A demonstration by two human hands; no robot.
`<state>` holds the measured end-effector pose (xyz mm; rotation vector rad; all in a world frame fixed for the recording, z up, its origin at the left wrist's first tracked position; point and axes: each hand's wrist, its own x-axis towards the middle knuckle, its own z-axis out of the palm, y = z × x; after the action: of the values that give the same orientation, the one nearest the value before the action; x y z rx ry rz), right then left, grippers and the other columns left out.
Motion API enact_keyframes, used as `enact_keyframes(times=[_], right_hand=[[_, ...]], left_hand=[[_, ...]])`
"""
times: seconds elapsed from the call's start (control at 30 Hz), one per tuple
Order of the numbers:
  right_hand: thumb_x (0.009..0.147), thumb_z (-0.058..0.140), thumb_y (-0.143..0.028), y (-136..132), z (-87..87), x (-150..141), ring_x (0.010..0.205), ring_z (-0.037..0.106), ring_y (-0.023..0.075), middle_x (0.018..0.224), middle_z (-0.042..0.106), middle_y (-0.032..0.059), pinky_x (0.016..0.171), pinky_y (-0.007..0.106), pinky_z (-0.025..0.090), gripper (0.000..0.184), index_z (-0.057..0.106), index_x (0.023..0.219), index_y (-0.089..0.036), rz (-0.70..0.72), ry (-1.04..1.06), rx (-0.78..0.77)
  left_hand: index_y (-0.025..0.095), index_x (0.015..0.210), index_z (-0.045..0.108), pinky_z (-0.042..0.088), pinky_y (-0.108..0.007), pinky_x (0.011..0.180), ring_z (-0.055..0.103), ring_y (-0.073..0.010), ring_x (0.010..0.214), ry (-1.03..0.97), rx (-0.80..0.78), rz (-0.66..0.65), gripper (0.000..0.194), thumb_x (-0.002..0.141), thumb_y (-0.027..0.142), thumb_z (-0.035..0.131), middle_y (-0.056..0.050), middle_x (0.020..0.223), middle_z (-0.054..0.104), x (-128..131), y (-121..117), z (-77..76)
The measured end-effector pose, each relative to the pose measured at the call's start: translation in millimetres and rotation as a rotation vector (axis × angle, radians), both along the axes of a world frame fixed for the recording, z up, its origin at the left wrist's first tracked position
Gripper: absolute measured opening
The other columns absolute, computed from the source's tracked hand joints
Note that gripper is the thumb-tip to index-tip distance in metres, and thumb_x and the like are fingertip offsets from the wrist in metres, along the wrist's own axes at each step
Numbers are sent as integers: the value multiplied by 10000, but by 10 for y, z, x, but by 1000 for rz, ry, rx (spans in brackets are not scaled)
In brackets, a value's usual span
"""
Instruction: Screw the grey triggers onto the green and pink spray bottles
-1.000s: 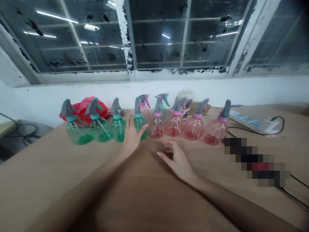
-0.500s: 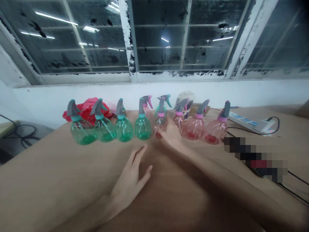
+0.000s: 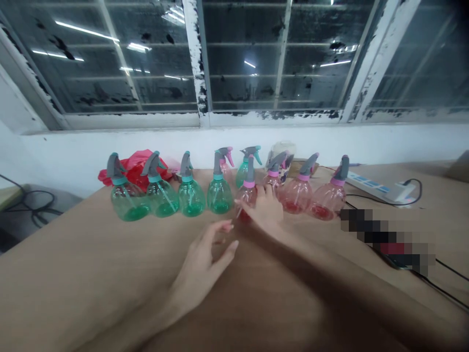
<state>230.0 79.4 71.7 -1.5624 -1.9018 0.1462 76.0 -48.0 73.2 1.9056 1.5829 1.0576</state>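
Note:
Pink spray bottles and green spray bottles stand in a row on the table. My right hand (image 3: 270, 211) is at the pink spray bottle (image 3: 246, 195) in the middle, thumb across its front and fingers along its right side. Immediately right of that hand stands another pink spray bottle (image 3: 273, 180), partly hidden by the fingers. My left hand (image 3: 201, 259) hovers in front of the row, fingers apart and slightly curved, holding nothing. Closest beyond it is a green spray bottle (image 3: 220, 196) with green liquid at the bottom.
Behind the row stand a pink-trigger bottle (image 3: 226, 168) and a green-trigger bottle (image 3: 242, 175). A red plastic bag (image 3: 137, 168) lies back left. On the right are a white power strip (image 3: 381, 188) with a cable and a phone-like object (image 3: 397, 261), partly pixelated. A windowed wall bounds the back.
The middle pink bottle has come slightly nearer along with my right hand. My left hand has shifted a little right, its fingers curling more.

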Motion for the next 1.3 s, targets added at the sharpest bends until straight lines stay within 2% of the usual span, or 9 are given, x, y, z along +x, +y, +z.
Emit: enact_keyframes(times=[0.17, 0.23, 0.3, 0.4, 0.5, 0.6, 0.87, 1.13, 1.3], right_hand=[[750, 642, -474, -501, -120, 201, 1069, 533, 347, 1101, 561, 153, 822, 493, 513, 457, 521, 1057, -157, 165, 52, 159], [709, 685, -429, -683, -161, 237, 1021, 563, 310, 1069, 583, 122, 830, 470, 514, 448, 527, 1046, -180, 273, 148, 117], [686, 723, -452, -818, -207, 247, 985, 598, 285, 1061, 601, 94, 827, 457, 522, 488, 529, 1063, -211, 398, 246, 9], [614, 795, -508, -924, -311, 241, 1024, 611, 304, 1118, 599, 104, 847, 481, 525, 715, 461, 1177, -222, 493, 394, -97], [572, 838, -489, -936, -437, 237, 1184, 536, 333, 1267, 533, 144, 975, 521, 461, 916, 351, 1297, -212, 559, 482, -96], [618, 825, -463, -868, -508, 233, 1258, 486, 314, 1327, 502, 143, 1048, 516, 410, 906, 319, 1331, -223, 669, 530, -156], [523, 862, -504, -536, -479, 250, 1338, 387, 351, 1375, 463, 130, 1076, 551, 371, 1123, 246, 1428, -255, 717, 442, -238], [558, 855, -491, -578, -574, 282, 1349, 376, 329, 1449, 384, 139, 1093, 558, 345, 1133, 189, 1449, -275, 681, 464, -239], [535, 865, -488, -603, -606, 299, 1338, 385, 343, 1410, 421, 141, 1087, 569, 346, 1172, 179, 1459, -270, 697, 436, -242]], left_hand=[[206, 1437, 248, 371, -505, 1080, 379, -316, 1353, -35, 56, -7, 839, 768, 483, 673, -156, 1494, 337, 163, 363, 177], [212, 1465, 201, 366, -509, 1077, 380, -324, 1349, -44, 72, -64, 924, 738, 468, 710, -157, 1501, 329, 282, 401, 268], [226, 1438, 268, 419, -494, 1025, 510, -304, 1233, -81, 81, -122, 854, 742, 427, 719, -135, 1418, 453, 396, 385, 360], [207, 1277, 474, 492, -445, 904, 633, -250, 992, -145, 91, -172, 553, 794, 389, 671, -83, 1161, 633, 498, 357, 443], [182, 1072, 577, 513, -380, 810, 644, -210, 861, -204, 80, -176, 288, 841, 351, 606, -44, 933, 671, 503, 388, 433], [183, 947, 586, 510, -331, 733, 630, -171, 743, -229, 80, -165, 154, 843, 296, 573, -4, 787, 643, 461, 450, 380], [199, 1018, 548, 490, -316, 719, 616, -167, 745, -227, 123, -206, 210, 823, 274, 572, -1, 787, 640, 406, 649, 350], [184, 1039, 575, 503, -287, 660, 624, -158, 704, -214, 82, -240, 228, 843, 300, 585, 11, 736, 638, 416, 683, 286], [178, 869, 582, 479, -256, 605, 586, -125, 627, -138, 121, -248, 108, 822, 274, 599, 24, 693, 616, 418, 642, 334]])
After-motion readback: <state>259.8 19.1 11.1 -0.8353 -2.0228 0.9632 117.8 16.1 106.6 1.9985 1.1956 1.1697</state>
